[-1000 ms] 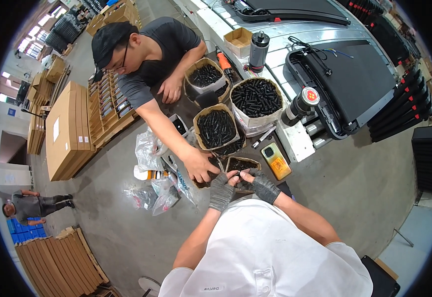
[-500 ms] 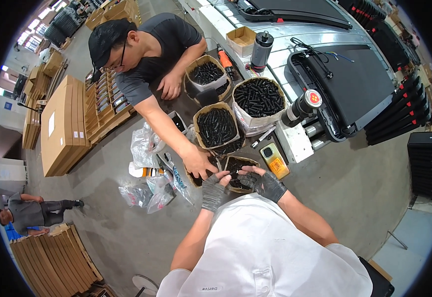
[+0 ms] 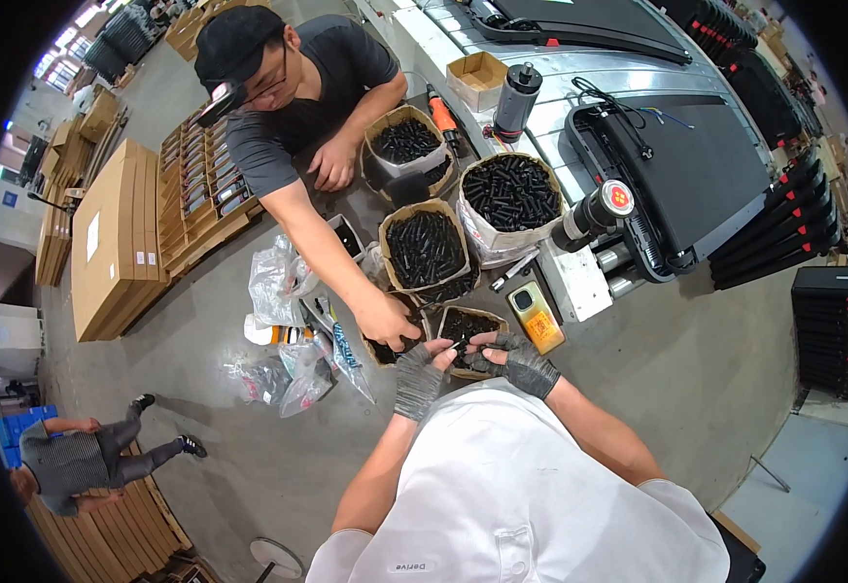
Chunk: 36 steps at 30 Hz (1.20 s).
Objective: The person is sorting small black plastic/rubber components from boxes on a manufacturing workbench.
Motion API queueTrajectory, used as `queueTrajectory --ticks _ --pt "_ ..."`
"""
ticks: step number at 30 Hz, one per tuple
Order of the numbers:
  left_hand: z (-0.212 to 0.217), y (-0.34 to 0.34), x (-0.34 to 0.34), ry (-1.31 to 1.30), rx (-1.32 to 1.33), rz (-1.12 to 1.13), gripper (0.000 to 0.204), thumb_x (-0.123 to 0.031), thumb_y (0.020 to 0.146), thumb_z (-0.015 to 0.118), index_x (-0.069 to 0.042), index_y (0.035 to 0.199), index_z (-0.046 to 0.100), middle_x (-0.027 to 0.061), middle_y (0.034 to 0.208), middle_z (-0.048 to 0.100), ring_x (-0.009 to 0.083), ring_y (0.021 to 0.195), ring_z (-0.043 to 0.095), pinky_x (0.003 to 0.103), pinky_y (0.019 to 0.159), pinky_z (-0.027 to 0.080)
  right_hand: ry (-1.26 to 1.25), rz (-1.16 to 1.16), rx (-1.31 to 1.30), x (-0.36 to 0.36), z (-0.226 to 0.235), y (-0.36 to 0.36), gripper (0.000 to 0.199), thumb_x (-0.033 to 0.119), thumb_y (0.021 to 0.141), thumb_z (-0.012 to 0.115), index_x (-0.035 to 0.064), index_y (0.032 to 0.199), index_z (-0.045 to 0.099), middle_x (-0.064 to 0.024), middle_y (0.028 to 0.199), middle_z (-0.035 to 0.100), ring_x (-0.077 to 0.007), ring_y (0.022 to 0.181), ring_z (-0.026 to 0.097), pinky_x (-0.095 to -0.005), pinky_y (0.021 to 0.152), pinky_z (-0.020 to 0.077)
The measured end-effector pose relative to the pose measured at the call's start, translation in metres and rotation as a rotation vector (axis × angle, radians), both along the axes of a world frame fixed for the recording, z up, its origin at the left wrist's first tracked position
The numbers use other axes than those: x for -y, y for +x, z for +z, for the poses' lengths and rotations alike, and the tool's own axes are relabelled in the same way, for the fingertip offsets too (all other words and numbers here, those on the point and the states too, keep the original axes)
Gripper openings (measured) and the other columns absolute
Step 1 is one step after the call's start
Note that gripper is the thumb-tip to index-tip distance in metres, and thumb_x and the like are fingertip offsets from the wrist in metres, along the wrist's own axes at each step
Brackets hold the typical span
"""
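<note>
Item: small black part [image 3: 462, 342], pinched between your gloved left hand [image 3: 418, 377] and right hand [image 3: 521, 361], above paper bag [image 3: 446, 321]. Keep fingertips tight.

The person wears a plain white short-sleeved shirt whose sleeves end above the elbows, leaving the forearms bare. A small line of grey print sits low on the shirt (too small to tell more). The left hand [image 3: 418, 379] and the right hand [image 3: 526, 364] both wear dark grey knitted gloves with cut-off fingers, so the fingertips show bare.
</note>
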<state>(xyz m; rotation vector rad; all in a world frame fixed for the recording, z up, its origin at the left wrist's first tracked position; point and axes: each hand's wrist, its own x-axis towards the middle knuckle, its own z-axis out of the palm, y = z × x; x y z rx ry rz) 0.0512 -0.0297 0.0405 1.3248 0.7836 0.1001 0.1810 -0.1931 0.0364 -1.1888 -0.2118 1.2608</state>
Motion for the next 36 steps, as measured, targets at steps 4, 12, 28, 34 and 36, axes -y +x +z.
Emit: queueTrajectory --ticks 4,12,28,34,36 --pt "-0.002 -0.001 -0.001 -0.052 0.048 0.016 0.022 -0.014 0.086 0.068 0.000 0.103 0.067 0.0025 0.084 0.066 0.0092 0.075 0.058 0.025 0.066 0.047 -0.072 -0.003 0.077 -0.005 0.003 -0.002 0.031 0.011 0.091 0.057 -0.0038 0.118 0.057 -0.0125 0.109 0.065 -0.0182 0.105 0.060 -0.0300 0.095 0.0465" --pt "-0.001 0.000 0.003 0.120 0.101 -0.019 0.024 -0.014 0.083 0.071 0.000 0.102 0.064 0.0040 0.083 0.064 0.0108 0.076 0.059 0.026 0.067 0.047 -0.161 -0.115 0.191 -0.009 -0.004 -0.005 0.024 0.015 0.089 0.063 -0.0023 0.106 0.062 -0.0093 0.094 0.069 -0.0150 0.092 0.064 -0.0282 0.085 0.0492" --pt "-0.011 0.002 0.008 0.187 0.116 -0.008 0.017 -0.007 0.082 0.069 -0.001 0.087 0.054 0.0028 0.076 0.056 0.0108 0.071 0.053 0.026 0.066 0.046 -0.205 -0.075 0.536 -0.015 0.001 -0.012 0.020 0.014 0.086 0.066 0.0000 0.101 0.065 -0.0049 0.093 0.068 -0.0128 0.089 0.062 -0.0277 0.082 0.0482" --pt "-0.008 0.004 0.007 0.299 0.144 -0.075 0.017 -0.009 0.082 0.069 -0.002 0.088 0.055 0.0035 0.076 0.059 0.0106 0.070 0.055 0.026 0.064 0.047 -0.142 -0.113 0.377 -0.015 0.008 -0.010 0.019 0.014 0.090 0.061 0.0007 0.104 0.065 -0.0056 0.096 0.068 -0.0130 0.092 0.061 -0.0274 0.085 0.0475" --pt "-0.003 0.005 0.006 0.303 0.135 -0.088 0.017 -0.009 0.082 0.069 -0.002 0.088 0.055 0.0042 0.076 0.059 0.0115 0.071 0.056 0.027 0.066 0.047 -0.148 -0.096 0.301 -0.014 0.009 -0.008 0.023 0.019 0.091 0.062 0.0016 0.104 0.066 -0.0048 0.097 0.066 -0.0129 0.094 0.059 -0.0276 0.085 0.0461"
